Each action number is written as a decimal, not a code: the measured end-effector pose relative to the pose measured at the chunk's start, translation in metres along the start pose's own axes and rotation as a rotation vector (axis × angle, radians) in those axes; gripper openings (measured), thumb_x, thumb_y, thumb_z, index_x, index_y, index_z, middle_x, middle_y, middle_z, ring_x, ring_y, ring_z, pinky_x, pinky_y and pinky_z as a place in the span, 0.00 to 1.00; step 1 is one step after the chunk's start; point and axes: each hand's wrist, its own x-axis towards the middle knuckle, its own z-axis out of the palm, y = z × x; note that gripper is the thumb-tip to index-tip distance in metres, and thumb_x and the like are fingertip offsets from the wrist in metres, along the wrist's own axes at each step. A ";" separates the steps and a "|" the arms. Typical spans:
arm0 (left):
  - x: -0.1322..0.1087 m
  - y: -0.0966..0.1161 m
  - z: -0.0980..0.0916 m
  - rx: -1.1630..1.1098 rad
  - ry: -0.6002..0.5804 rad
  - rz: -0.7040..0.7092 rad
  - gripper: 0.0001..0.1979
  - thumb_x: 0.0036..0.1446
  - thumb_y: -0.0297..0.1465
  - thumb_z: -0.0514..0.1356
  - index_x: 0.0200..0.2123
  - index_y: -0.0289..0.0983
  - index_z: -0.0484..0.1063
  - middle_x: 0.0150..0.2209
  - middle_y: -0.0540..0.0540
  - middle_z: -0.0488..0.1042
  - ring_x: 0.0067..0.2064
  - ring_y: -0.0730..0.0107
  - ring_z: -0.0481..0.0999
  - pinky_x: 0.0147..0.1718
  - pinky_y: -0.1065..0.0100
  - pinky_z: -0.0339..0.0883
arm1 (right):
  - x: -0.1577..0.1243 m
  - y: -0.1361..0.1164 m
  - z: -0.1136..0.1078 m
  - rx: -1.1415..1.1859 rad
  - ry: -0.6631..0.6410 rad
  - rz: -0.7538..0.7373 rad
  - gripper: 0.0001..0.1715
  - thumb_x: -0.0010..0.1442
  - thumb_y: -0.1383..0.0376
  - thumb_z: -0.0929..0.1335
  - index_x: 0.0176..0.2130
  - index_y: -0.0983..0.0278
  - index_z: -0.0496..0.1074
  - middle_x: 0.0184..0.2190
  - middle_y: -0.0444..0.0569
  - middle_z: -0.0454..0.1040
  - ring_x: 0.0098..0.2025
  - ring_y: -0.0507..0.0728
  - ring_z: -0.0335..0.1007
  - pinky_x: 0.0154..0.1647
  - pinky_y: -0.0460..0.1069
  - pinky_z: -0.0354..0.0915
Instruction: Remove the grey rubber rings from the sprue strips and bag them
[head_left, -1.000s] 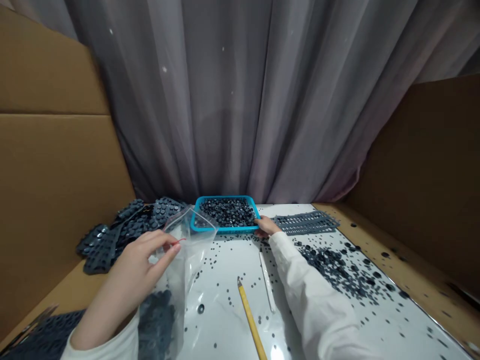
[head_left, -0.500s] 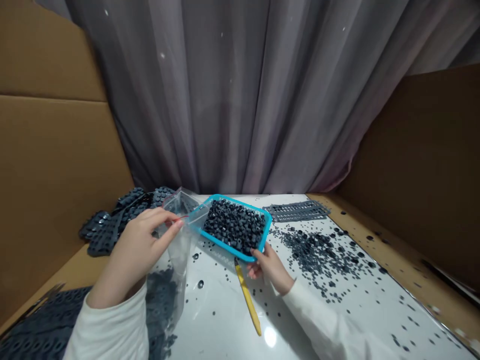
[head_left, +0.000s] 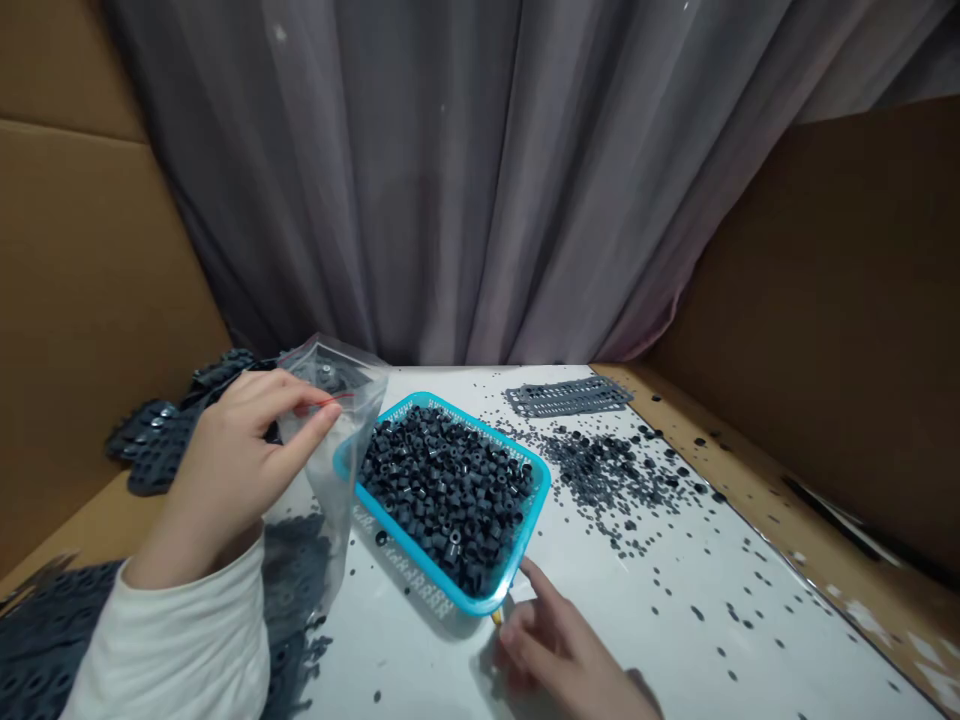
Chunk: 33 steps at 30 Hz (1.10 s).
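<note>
My left hand [head_left: 240,450] pinches the red-edged mouth of a clear zip bag [head_left: 337,500] between thumb and fingers. The bag hangs down with its mouth gaping, and its side overlaps the left end of a turquoise plastic basket [head_left: 429,577]. Many small dark grey ring-shaped pieces [head_left: 450,490] fill the basket. At the basket's near right corner is my right hand [head_left: 559,640], thumb and index finger apart, the index fingertip close to the rim; whether it touches I cannot tell. A bit of a yellow-handled tool [head_left: 497,617] shows under that corner, the rest hidden.
Dark perforated sheets [head_left: 45,630] lie at the lower left, with more dark pieces [head_left: 161,440] behind my left hand. Small dark bits [head_left: 615,470] are scattered on the white table's right, before a flat slotted strip [head_left: 570,397]. Cardboard walls [head_left: 825,300] and a grey curtain [head_left: 435,200] enclose the table.
The basket has come nearer and now covers most of the yellow-handled tool. My right hand has let go of its rim and shifted down. My left hand keeps its pinch on the bag.
</note>
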 end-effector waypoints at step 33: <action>0.006 0.018 0.021 0.039 0.134 0.087 0.12 0.56 0.37 0.53 0.26 0.39 0.71 0.34 0.46 0.66 0.45 0.56 0.67 0.48 0.50 0.52 | 0.008 -0.085 -0.084 -0.920 0.138 -0.244 0.15 0.59 0.54 0.63 0.40 0.62 0.65 0.29 0.49 0.73 0.28 0.55 0.68 0.27 0.48 0.62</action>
